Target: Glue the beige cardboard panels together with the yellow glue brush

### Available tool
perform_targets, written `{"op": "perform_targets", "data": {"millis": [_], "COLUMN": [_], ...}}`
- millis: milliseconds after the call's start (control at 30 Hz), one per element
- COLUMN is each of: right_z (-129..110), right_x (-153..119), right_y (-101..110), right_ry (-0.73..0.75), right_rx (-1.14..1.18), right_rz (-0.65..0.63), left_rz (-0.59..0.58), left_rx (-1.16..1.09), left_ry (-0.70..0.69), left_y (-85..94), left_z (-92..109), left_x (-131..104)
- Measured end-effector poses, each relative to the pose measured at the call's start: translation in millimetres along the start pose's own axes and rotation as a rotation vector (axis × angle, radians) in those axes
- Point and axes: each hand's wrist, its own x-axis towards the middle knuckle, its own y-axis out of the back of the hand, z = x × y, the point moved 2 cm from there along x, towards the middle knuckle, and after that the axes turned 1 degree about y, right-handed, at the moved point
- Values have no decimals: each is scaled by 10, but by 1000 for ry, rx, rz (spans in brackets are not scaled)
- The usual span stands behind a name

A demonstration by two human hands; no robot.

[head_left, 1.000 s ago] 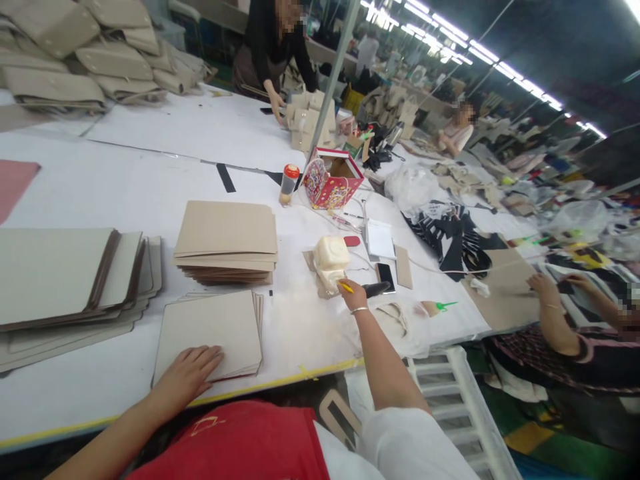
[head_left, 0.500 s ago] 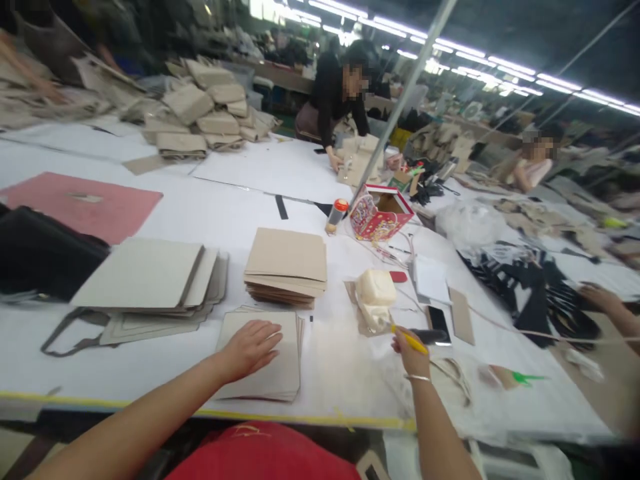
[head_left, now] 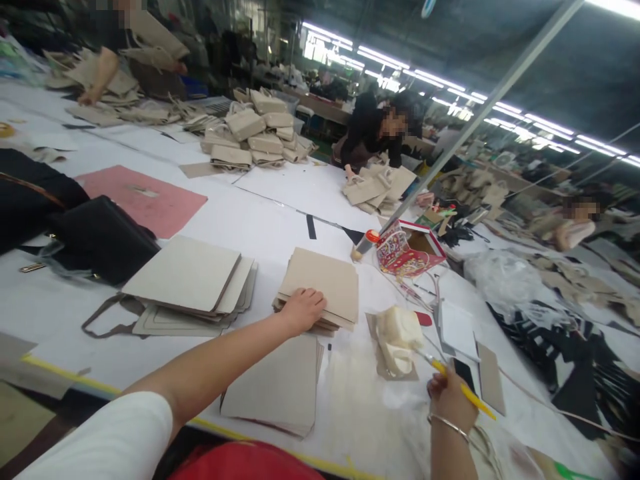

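Note:
My left hand lies on the front left part of a stack of tan panels, its fingers over the top sheet; whether they grip a sheet is hidden. Nearer me is a stack of pale grey panels, untouched. My right hand is closed around a yellow-handled brush. The brush's far end points at a cream glue container, which stands on a stained board. Left of the tan stack are larger grey panels.
A red patterned box and a red-capped bottle stand beyond the container. Black bags and a pink sheet lie left. Co-workers handle beige pieces across the table. A metal pole rises behind the bottle.
My left hand has moved from the pale grey stack to the tan stack behind it. The brush is still in my right hand. The view has swung left and tilted.

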Motion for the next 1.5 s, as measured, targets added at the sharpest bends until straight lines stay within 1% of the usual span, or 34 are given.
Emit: {"op": "perform_targets", "data": {"millis": [33,67,100,167,233,267,300,333,400,533,600,667,767,833,900,967,1100,1200,1267,1333,1400,1500], "right_z": [-204,-400,-580,-848,-996,-1033,-1051,-1053,-1021,-865,-783,-725,-679,-660,-644,-640,-691,-748,-757,-735,-692,-643], "right_x": [-78,-180,-304,-595,-874,-988,-1078,-1145,-1221,-1256,-1227,-1159,-1005,-883,-735,-551,-167,-32,-60,-178,-367,-705], "right_y": [-233,-519,-831,-1459,-1985,-2191,-2355,-2483,-2651,-2850,-2965,-3103,-3277,-3304,-3221,-3026,-2487,-2201,-2080,-1954,-1781,-1441], "right_ry": [19,43,79,122,163,177,189,192,175,134,141,161,202,217,222,219,242,270,267,265,267,264], "right_rx": [74,123,144,89,-3,-49,-87,-119,-169,-297,-342,-332,-306,-319,-344,-373,-484,-506,-497,-507,-519,-512], "right_rz": [-8,-103,-224,-482,-661,-727,-767,-800,-862,-1086,-1142,-1096,-913,-822,-774,-729,-564,-495,-490,-502,-532,-576], "left_rz": [2,4,2,-27,-66,-77,-79,-74,-56,-45,-45,-53,-66,-63,-54,-56,-97,-115,-120,-132,-151,-171], "left_rx": [6,11,13,11,2,-2,-5,-6,-8,-16,-20,-22,-8,15,32,29,7,4,9,18,28,39], "left_ry": [-15,-26,-33,-45,-62,-74,-86,-94,-105,-96,-85,-80,-76,-73,-67,-55,-58,-87,-94,-95,-95,-96], "left_y": [6,12,17,22,22,20,18,15,5,-13,-11,-10,-13,-12,1,25,76,106,126,144,161,189], "left_z": [-1,3,11,31,49,56,60,62,62,64,71,78,77,66,50,34,22,26,27,24,16,10], "left_x": [-27,-51,-70,-90,-99,-104,-111,-121,-143,-167,-162,-151,-124,-98,-64,-25,45,80,98,115,132,144]}}
